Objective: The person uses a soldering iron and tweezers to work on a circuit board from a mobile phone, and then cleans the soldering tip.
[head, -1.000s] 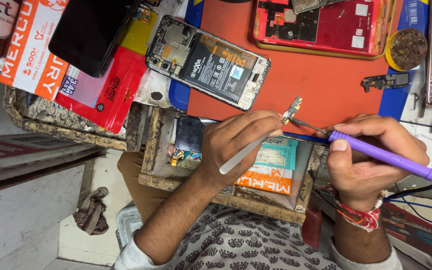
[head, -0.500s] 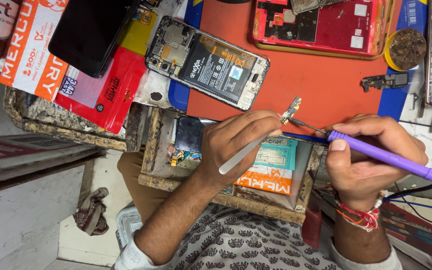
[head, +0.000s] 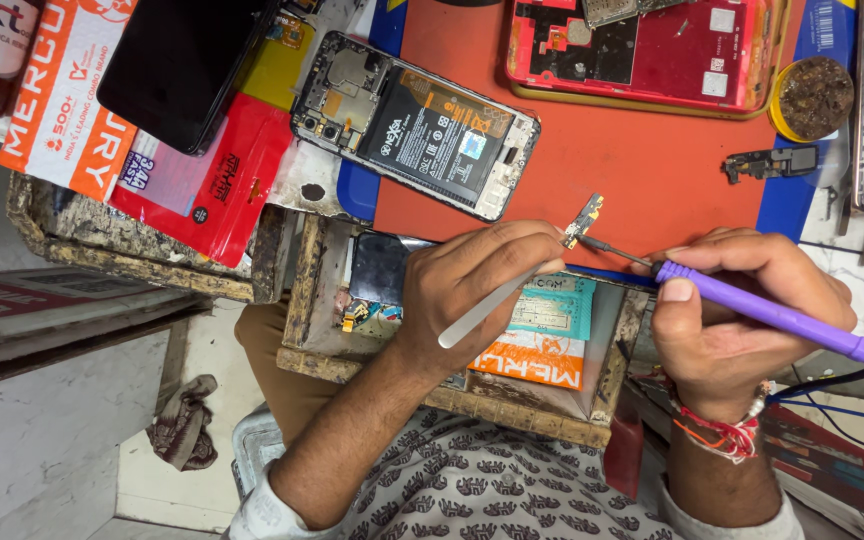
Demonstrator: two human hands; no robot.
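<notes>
Opened black smartphone (head: 417, 125) with its battery exposed is lying on the orange work mat (head: 642, 170); below it, the right hand (head: 742, 320) is gripping a purple-handled soldering iron (head: 782, 320), while the left hand (head: 472, 295) is pinching silver tweezers (head: 497, 300) holding a small gold circuit part (head: 584, 220) over the mat's near edge.

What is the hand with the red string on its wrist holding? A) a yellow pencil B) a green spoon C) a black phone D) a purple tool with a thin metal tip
D: the right hand, with red thread at the wrist, grips a purple tool whose thin metal tip points at the small part held in the tweezers.
</notes>
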